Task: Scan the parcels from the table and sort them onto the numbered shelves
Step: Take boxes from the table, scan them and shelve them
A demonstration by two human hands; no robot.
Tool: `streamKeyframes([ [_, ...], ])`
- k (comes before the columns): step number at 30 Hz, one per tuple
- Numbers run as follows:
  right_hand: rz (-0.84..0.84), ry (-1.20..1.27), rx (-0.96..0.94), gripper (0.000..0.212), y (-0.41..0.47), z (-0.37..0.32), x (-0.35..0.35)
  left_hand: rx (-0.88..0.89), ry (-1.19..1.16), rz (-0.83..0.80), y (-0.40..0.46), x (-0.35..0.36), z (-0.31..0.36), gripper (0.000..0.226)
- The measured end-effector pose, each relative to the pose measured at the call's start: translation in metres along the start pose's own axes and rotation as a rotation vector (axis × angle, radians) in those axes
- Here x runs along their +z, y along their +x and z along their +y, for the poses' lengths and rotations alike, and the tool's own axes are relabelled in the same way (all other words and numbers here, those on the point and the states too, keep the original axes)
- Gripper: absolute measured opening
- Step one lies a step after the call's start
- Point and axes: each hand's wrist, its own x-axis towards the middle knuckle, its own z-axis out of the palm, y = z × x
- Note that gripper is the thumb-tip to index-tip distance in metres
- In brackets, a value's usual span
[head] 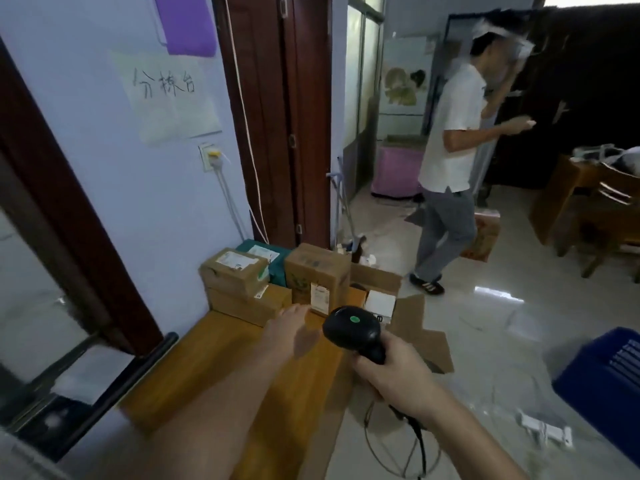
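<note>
Parcels crowd the far end of the wooden counter (214, 362), against the pale wall. Furthest left, a taped brown carton (233, 271) lies on top of a flatter cardboard box (247, 306); just behind them sits a teal package (273, 259) with a white label. Next to the right stands a taller upright carton (317, 275), with a printed label (319, 297) low on its near face.

Toward that label reaches the left hand (289, 329), fingers straight and relaxed, holding nothing, its fingertips just short of or barely touching the carton's foot; which of the two cannot be told. Right of it, the right hand (388, 372) is clenched round the grip of a black barcode scanner (353, 329), whose head, with a green dot on top, points at the tall carton. Its cable (412, 452) loops down toward the floor.

Further right, a white box (381, 304) rests inside an opened cardboard carton (415, 327) at the counter's edge. Beyond, a second person (450, 161) walks across the tiled floor, and a blue crate (609, 375) sits at the far right.

As a judgement: sorting looks barely under way or mid-stream. Several parcels remain on the counter, none is in hand, and no numbered shelves show here, so how many are already shelved cannot be told. The tall carton seems the one about to be scanned.
</note>
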Motion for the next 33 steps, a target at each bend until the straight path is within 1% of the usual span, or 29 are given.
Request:
streamKeyframes([
  [3,-0.074,-0.087,-0.045,0.013,0.051,0.002,-0.017,-0.033,-0.009,0.018,0.025,-0.005,-0.009,0.074],
  [6,-0.129,-0.106,-0.079,0.012,0.102,0.005,-0.024,-0.111,0.002,0.028,0.056,-0.013,-0.022,0.074],
  [12,-0.235,-0.069,-0.105,0.015,0.200,0.010,-0.023,-0.294,-0.019,0.054,0.133,-0.018,-0.060,0.076],
  [16,-0.304,-0.017,-0.060,0.009,0.263,0.013,-0.017,-0.359,-0.045,0.074,0.177,-0.018,-0.089,0.076],
  [20,-0.363,-0.043,-0.078,0.007,0.322,0.014,-0.007,-0.430,-0.102,0.149,0.213,-0.014,-0.112,0.078],
  [22,-0.414,0.009,-0.049,0.007,0.347,0.014,-0.001,-0.466,-0.122,0.209,0.222,-0.011,-0.118,0.084],
  [24,-0.479,0.045,-0.028,0.011,0.370,0.014,0.007,-0.503,-0.150,0.269,0.231,-0.008,-0.125,0.084],
  [26,-0.524,0.024,-0.037,0.011,0.396,0.019,0.015,-0.585,-0.276,0.337,0.245,-0.001,-0.136,0.085],
  [28,-0.553,0.002,-0.041,0.011,0.419,0.023,0.023,-0.740,-0.543,0.414,0.260,0.008,-0.151,0.103],
  [29,-0.562,0.004,-0.041,0.009,0.430,0.025,0.027,-0.812,-0.697,0.471,0.268,0.011,-0.157,0.108],
  [30,-0.576,0.003,-0.045,0.007,0.441,0.026,0.029,-0.860,-0.847,0.527,0.274,0.011,-0.160,0.102],
  [32,-0.628,-0.007,-0.045,0.008,0.462,0.029,0.033,-0.963,-1.110,0.644,0.287,0.006,-0.163,0.079],
  [33,-0.659,-0.014,-0.034,0.009,0.472,0.031,0.035,-1.027,-1.223,0.679,0.294,0.004,-0.166,0.079],
])
